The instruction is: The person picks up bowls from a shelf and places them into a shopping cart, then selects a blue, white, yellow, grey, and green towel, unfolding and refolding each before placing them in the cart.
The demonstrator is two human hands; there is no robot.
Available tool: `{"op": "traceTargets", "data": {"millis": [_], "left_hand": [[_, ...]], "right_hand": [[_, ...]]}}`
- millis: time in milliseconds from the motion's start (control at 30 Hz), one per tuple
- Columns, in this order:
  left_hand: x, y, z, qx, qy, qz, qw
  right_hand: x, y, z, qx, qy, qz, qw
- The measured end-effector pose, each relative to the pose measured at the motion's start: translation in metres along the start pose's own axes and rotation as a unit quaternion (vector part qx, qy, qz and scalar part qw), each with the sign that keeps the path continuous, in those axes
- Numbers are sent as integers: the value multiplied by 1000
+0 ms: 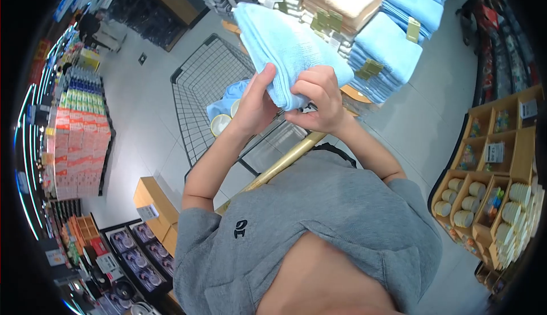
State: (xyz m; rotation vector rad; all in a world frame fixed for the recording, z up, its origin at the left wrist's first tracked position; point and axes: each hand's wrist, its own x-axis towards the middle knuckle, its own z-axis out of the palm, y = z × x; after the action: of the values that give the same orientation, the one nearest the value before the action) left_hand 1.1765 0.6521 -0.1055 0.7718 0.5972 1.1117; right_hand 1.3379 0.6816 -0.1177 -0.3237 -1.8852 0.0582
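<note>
I see the folded light-blue terry towel raised in front of the stacked light-blue towels, near the dark wire-mesh shopping cart. Left hand: fingers clamped on its lower-left edge. Right hand: fingers clamped on its lower edge.

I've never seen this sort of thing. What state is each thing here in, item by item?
Light blue towel: folded, held up.
Left grip: closed on the towel's edge.
Right grip: closed on the towel.
Shopping cart: partly filled.
Blue bundle: bunched, inside the cart.
Display towels: folded, stacked.
Red-and-white boxes: stacked.
</note>
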Motion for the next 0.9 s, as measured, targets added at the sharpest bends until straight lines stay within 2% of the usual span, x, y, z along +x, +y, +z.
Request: {"op": "traceTargets", "data": {"millis": [33, 133, 200, 233, 333, 467, 600, 633, 700, 800, 833, 867, 900], "left_hand": [[-6, 3, 5, 50, 54, 25, 997], [-23, 8, -9, 21, 119, 57, 991], [-31, 5, -21, 74, 159, 115, 978], [-38, 1, -27, 99, 181, 140, 968], [-53, 0, -51, 166, 226, 190, 941], [-66, 13, -65, 90, 312, 269, 907], [-79, 24, -87, -21, 362, 316, 877], [-83, 24, -101, -5, 369, 344, 863], [-85, 24, -123, -20, 441, 369, 818], [-95, 25, -141, -33, 506, 376, 775], [-95, 25, -143, -38, 533, 359, 765], [-95, 25, -145, -43, 558, 342, 755], [-98, 25, -148, -19, 539, 313, 782]], "right_hand": [[2, -1, 7, 23, -14, 21, 999], [17, -7, 27, 120, -51, 103, 986], [22, -9, 42, 163, -79, 152, 972], [28, -16, 51, 197, -63, 222, 953], [40, -10, 71, 305, -142, 313, 888], [48, -4, 104, 397, -241, 376, 802], [44, -3, 135, 514, -168, 459, 705], [43, -2, 140, 545, -150, 491, 663], [38, -1, 148, 601, -111, 550, 569], [18, 7, 155, 680, -78, 571, 453], [12, 11, 158, 696, -72, 570, 431], [7, 15, 161, 687, -59, 573, 442], [6, 16, 160, 677, -45, 577, 455]]}}
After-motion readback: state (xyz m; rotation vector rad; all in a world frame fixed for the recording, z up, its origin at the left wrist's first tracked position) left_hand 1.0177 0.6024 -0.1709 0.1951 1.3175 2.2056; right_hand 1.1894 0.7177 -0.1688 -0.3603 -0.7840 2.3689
